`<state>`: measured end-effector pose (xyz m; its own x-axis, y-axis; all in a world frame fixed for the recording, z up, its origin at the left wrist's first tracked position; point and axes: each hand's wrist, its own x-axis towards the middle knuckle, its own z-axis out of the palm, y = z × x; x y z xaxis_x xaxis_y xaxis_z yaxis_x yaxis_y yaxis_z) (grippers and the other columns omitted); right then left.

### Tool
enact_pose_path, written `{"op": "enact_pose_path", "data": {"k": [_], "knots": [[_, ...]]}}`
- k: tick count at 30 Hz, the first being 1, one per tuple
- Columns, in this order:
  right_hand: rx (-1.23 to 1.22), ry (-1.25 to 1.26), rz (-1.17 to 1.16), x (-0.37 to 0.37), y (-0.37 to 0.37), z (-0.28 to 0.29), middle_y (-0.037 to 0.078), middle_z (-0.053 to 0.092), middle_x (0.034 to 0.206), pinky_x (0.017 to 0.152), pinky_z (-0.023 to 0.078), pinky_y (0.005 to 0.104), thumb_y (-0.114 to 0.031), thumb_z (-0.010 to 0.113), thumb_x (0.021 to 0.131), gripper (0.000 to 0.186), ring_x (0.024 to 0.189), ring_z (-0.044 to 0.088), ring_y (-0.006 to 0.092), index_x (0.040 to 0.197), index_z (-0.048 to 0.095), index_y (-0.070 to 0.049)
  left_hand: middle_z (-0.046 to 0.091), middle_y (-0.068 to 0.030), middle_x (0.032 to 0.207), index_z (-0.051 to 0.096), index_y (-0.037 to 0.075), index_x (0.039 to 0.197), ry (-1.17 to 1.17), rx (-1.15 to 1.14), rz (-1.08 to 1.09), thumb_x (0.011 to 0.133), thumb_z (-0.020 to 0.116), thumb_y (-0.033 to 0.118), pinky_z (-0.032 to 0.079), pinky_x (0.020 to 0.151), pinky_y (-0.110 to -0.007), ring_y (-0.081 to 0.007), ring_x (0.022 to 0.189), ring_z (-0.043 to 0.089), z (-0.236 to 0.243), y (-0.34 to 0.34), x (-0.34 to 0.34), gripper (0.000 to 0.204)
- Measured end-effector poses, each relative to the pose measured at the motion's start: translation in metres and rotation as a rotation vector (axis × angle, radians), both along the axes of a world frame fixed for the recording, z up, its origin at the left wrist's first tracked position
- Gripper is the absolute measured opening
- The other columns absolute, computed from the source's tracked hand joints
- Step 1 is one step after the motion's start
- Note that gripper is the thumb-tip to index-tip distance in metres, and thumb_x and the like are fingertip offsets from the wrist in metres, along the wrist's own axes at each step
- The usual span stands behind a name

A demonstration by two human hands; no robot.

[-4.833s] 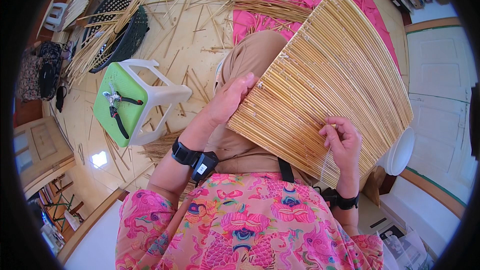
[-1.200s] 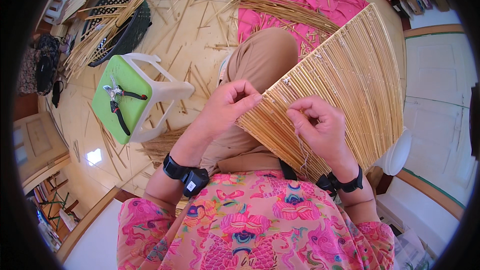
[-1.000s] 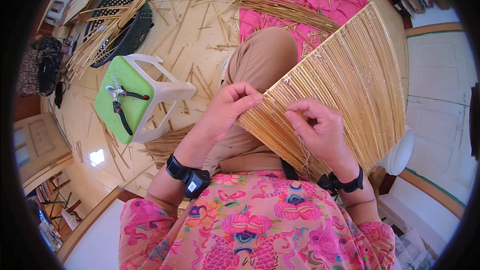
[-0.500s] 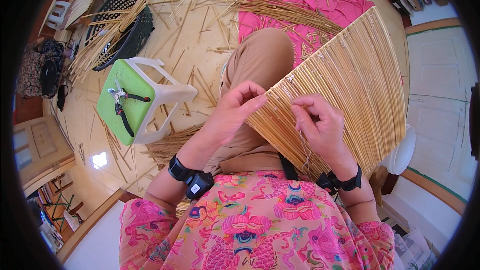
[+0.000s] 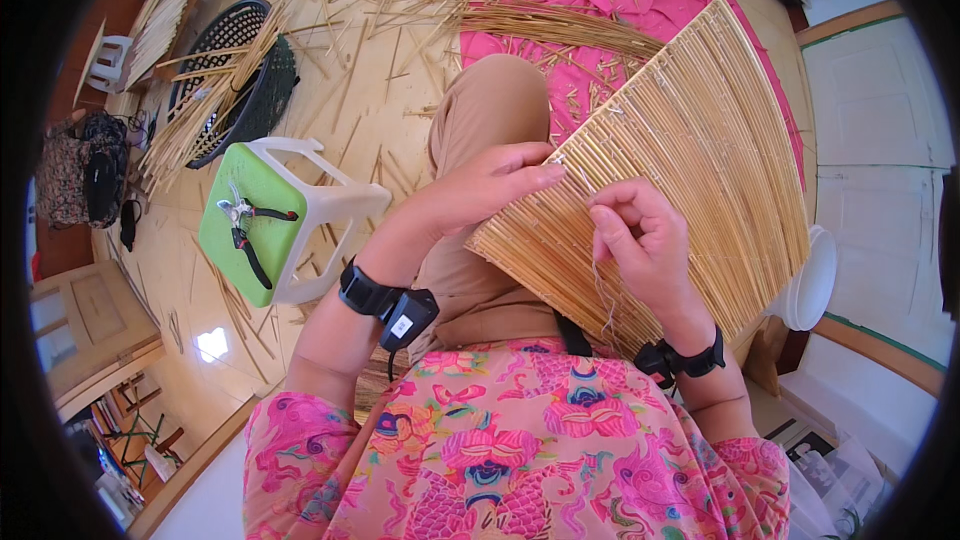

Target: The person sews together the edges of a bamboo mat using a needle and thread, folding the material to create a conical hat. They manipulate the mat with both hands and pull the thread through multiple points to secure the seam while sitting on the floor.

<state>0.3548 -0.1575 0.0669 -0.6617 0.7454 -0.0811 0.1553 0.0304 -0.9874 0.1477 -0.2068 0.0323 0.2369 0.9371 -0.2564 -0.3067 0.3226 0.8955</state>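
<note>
Across my lap, toward the right, lies a mat of reed stalks, bound side by side with fine thread along its edge. My left hand grips the mat's upper left edge, its thumb and index finger resting at the border. Over the face of the mat, my right hand is curled in a pinch. A thin pale thread hangs from those fingers down over the stalks. Whether a needle is also in the pinch is too small to make out.
Pruning shears lie on a green-topped white stool at left. Behind it stands a dark plastic basket with reeds across it. Loose reeds litter the floor and a pink cloth. A white bucket is beside the mat at right.
My left hand has shifted further along the mat's edge, up and to the right. The mat has slid slightly left in view. My right hand keeps its pinch in nearly the same place.
</note>
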Motion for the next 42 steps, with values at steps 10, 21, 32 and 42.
{"op": "enact_pose_path", "data": {"k": [10, 21, 32, 42], "knots": [[-0.052, 0.095, -0.176, 0.042, 0.000, 0.035, 0.002, 0.058, 0.064, 0.051, 0.043, 0.0193, -0.002, 0.053, 0.093, 0.003, 0.055, 0.054, 0.0063, 0.095, 0.055, 0.000, 0.061, 0.0021, 0.086, 0.064, -0.001, 0.109, 0.217, 0.213, 0.043, 0.098, 0.053, 0.024, 0.044, 0.070, -0.022, -0.0038, 0.079, 0.052, 0.007, 0.025, 0.007, 0.030], [0.075, 0.032, 0.350, 0.066, 0.001, 0.040, 0.007, 0.068, 0.082, 0.060, 0.049, 0.0241, -0.001, 0.065, 0.085, 0.002, 0.069, 0.064, 0.0119, 0.087, 0.065, 0.000, 0.064, -0.0072, 0.110, 0.057, -0.003, 0.120, -0.275, 0.164, 0.506, 0.099, 0.049, 0.021, 0.049, 0.085, -0.026, -0.0123, 0.096, 0.061, 0.034, 0.038, 0.023, 0.032], [-0.203, -0.070, -0.046, 0.036, 0.007, -0.070, 0.005, 0.066, 0.078, 0.058, 0.046, 0.0238, -0.006, 0.062, 0.090, 0.008, 0.065, 0.057, 0.0072, 0.092, 0.061, 0.001, 0.064, -0.0122, 0.110, 0.055, -0.004, 0.118, -0.318, -0.142, 0.587, 0.098, 0.046, 0.019, 0.055, 0.084, -0.035, -0.0197, 0.099, 0.063, 0.015, 0.039, 0.039, 0.032], [-0.210, 0.147, 0.041, 0.071, 0.016, -0.070, 0.004, 0.063, 0.090, 0.070, 0.045, 0.0235, -0.003, 0.064, 0.087, 0.003, 0.080, 0.057, 0.0087, 0.090, 0.063, -0.002, 0.063, -0.0083, 0.109, 0.055, 0.002, 0.118, -0.333, -0.363, 0.618, 0.095, 0.054, 0.019, 0.055, 0.082, -0.032, -0.0181, 0.098, 0.062, -0.020, 0.043, 0.061, 0.029]]}}
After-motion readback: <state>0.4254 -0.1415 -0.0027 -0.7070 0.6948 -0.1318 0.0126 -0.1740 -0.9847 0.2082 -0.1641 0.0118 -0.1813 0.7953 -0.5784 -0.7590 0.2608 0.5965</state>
